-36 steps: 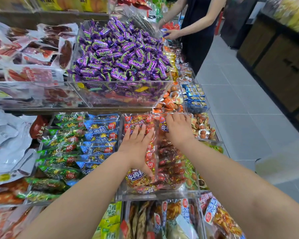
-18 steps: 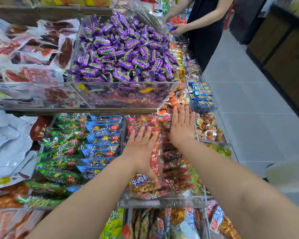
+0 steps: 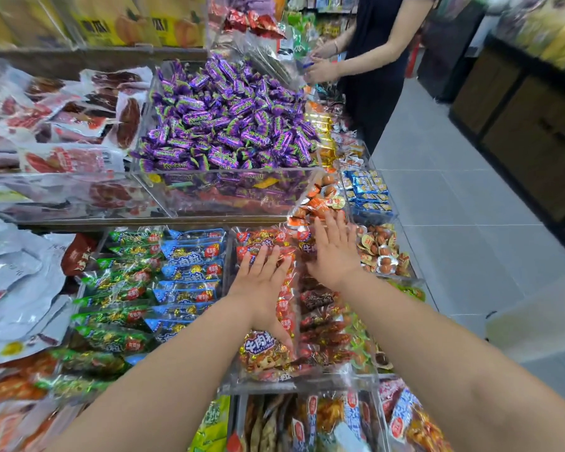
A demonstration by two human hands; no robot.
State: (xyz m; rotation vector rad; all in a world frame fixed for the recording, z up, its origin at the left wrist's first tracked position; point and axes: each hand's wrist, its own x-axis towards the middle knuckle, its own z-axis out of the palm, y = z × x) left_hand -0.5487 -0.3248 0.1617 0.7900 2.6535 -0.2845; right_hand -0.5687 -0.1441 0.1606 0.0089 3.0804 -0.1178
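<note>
The red snack packets (image 3: 263, 353), glossy clear wrappers with red labels and gold-foiled pieces inside, lie flat and overlapping in a near-to-far row on the left side of a clear acrylic bin (image 3: 302, 384). Darker red packets (image 3: 320, 324) touch them on the right, making 2 rows.

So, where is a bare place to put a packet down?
None on the display: it is packed, from purple candies to the red packets under the left hand and right hand. Only the grey floor, between display and dark cabinets, is bare.
</note>
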